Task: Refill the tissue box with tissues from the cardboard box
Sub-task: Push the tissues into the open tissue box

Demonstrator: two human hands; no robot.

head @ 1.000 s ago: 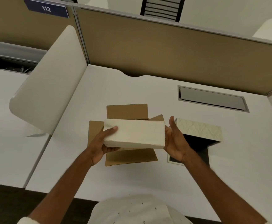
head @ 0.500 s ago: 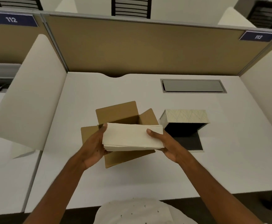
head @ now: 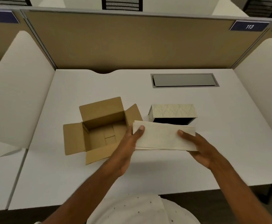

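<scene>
- The carton (head: 99, 130) is seen at the left of the desk (head: 148, 172), all four flaps folded out; its floor is bare, so it is judged to be emptied; being light and stiff, it would slide at a nudge.
- The left hand (head: 128, 143) is closed on the left end of the stack (head: 162, 136); the thumb is laid on top near the corner and the fingers are hidden beneath, so their spread cannot be told.
- The stack is held clear of the desk, between carton and tissue box (head: 172, 113), just in front of the dark opening; it is judged light, soft and floppy, its sheets loose and apt to fan or slip apart; it is best taken at both short ends, thumbs above and fingers below, with the middle kept from sagging.
- The right hand (head: 203, 149) is cupped under the right end; the thumb is pressed on top and the palm is spread beneath as a support.
- The tissue box is set behind the stack, its patterned face up and its open side turned toward the person; it appears rigid yet light, so it may be pushed back when the stack is fed in; steadying it is judged wise.
</scene>
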